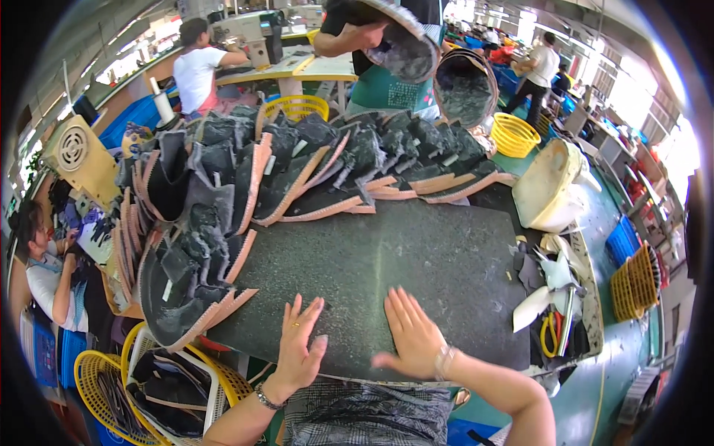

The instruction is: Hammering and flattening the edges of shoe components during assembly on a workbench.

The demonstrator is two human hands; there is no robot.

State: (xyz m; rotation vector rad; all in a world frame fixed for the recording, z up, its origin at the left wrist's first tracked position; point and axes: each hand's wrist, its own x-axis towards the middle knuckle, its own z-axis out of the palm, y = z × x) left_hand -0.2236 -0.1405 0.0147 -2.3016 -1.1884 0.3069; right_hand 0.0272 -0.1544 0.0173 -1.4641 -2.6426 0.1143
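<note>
My left hand (301,343) hovers over or rests on the near edge of a dark, speckled work mat (335,267). Its fingers are spread, and nothing is in them. Beside it, my right hand (413,336) lies flat on the mat with the thumb out to the side, also holding nothing. Along the mat's far side and left side, dark shoe uppers (312,141) with fuzzy grey linings and tan stitched edge strips are heaped in overlapping rows. Nearest my left hand is the upper at the front left (178,301).
A yellow basket with a white inner basket (212,386) holds dark pieces at the lower left. Scissors with yellow handles (549,334) lie among scraps at the right, below a cream tub (552,186). Across the table, a person in a green apron (390,93) tilts a round container (401,52).
</note>
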